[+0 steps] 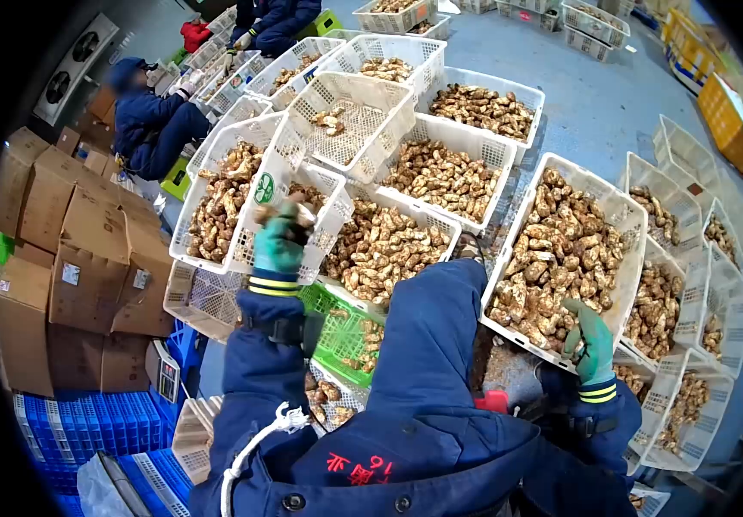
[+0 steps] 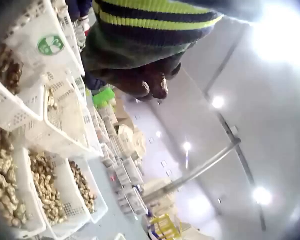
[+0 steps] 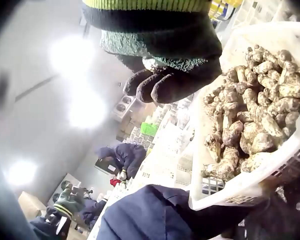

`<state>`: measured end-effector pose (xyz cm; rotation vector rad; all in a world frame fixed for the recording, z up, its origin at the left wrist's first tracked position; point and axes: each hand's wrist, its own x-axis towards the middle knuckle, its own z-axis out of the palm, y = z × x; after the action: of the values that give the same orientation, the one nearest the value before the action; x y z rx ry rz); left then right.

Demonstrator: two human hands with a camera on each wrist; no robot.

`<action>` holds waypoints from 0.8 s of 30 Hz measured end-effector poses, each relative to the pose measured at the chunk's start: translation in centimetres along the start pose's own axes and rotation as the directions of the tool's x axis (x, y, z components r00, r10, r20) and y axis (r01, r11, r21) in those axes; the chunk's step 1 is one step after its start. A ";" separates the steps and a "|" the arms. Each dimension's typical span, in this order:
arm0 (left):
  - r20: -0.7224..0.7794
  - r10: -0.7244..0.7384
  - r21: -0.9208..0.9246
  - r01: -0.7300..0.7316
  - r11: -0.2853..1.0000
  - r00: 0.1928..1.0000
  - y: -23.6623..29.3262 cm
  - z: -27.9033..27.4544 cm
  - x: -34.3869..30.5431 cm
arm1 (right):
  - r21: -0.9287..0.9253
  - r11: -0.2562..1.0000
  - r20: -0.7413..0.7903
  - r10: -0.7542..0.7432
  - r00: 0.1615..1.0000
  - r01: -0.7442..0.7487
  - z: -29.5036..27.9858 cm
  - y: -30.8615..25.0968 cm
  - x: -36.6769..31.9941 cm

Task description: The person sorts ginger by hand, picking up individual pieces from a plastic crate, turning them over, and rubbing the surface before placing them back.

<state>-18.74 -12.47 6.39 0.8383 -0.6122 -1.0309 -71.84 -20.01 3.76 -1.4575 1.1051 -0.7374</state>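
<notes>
My left hand (image 1: 278, 246), in a green glove with a striped cuff, is raised over the white crates at left centre and blurred in the head view. Its fingers grip a mushroom, whose pale, dirt-flecked end (image 2: 162, 89) shows in the left wrist view. The gloved right hand (image 1: 594, 343) is at the near right corner of a large white crate (image 1: 552, 349) heaped with brown, soil-covered mushrooms (image 1: 561, 250). In the right wrist view, the curled fingers (image 3: 162, 89) hold a whitish mushroom piece (image 3: 152, 64), mostly hidden by the glove.
More mushroom crates (image 1: 466, 215) spread ahead and to the right. A green basket (image 1: 337, 332) lies by my left knee. Cardboard boxes (image 1: 87, 276) and blue crates (image 1: 87, 426) stack up at left, beside a scale (image 1: 166, 375). Another person (image 1: 160, 125) sits at far left.
</notes>
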 end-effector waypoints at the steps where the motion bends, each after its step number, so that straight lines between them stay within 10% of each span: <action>1: 0.089 0.077 -0.037 -0.074 0.997 0.993 2.2 -2.2 1.1 | 0.008 1.000 -0.001 0.000 1.000 0.000 -0.1 0.1 0.1; 3: -0.340 0.252 0.172 -0.203 0.964 0.906 7.0 -5.5 2.8 | 0.024 1.000 -0.002 0.000 1.000 0.000 -0.8 0.9 0.4; 8: -0.708 0.133 0.022 -0.167 0.986 0.693 9.3 -11.9 5.5 | -0.125 0.992 0.018 -0.019 1.000 0.021 -2.2 2.5 0.6; 9: -0.606 0.113 0.038 -0.113 0.993 0.788 6.9 -10.3 4.7 | -0.167 0.986 0.040 0.012 0.999 -0.005 -2.4 2.1 0.4; 11: -0.174 -0.116 0.090 0.133 0.987 0.978 1.8 -3.0 2.7 | -0.447 0.816 0.019 -0.399 0.917 0.365 -2.2 3.9 1.4; 15: 0.486 -0.487 -0.093 0.597 0.797 0.726 -10.5 6.3 -0.2 | -0.061 0.967 0.038 -0.244 0.969 0.246 -3.8 4.6 1.8; 17: 0.379 -0.546 -0.083 0.615 0.784 0.747 -13.9 13.2 -2.0 | 0.376 0.926 -0.010 -0.017 1.000 0.020 -3.9 5.5 2.1; 19: 0.287 -0.582 -0.112 0.630 0.768 0.761 -16.1 18.4 -2.6 | 0.274 0.950 0.053 -0.169 0.984 0.148 -4.4 5.9 2.1; 21: 0.443 -0.579 -0.092 0.678 0.730 0.684 -18.3 20.5 -1.9 | 0.570 0.761 0.119 0.296 0.948 -0.309 -5.4 6.6 2.4; 24: 0.421 -0.561 -0.020 0.626 0.780 0.712 -20.6 22.8 -2.0 | 0.236 0.968 0.060 0.070 0.996 -0.082 -5.5 7.7 2.1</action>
<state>-47.26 -23.04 1.66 0.6948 -0.5909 -1.8612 -77.77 -23.74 -2.89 -1.2178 0.9911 -0.7471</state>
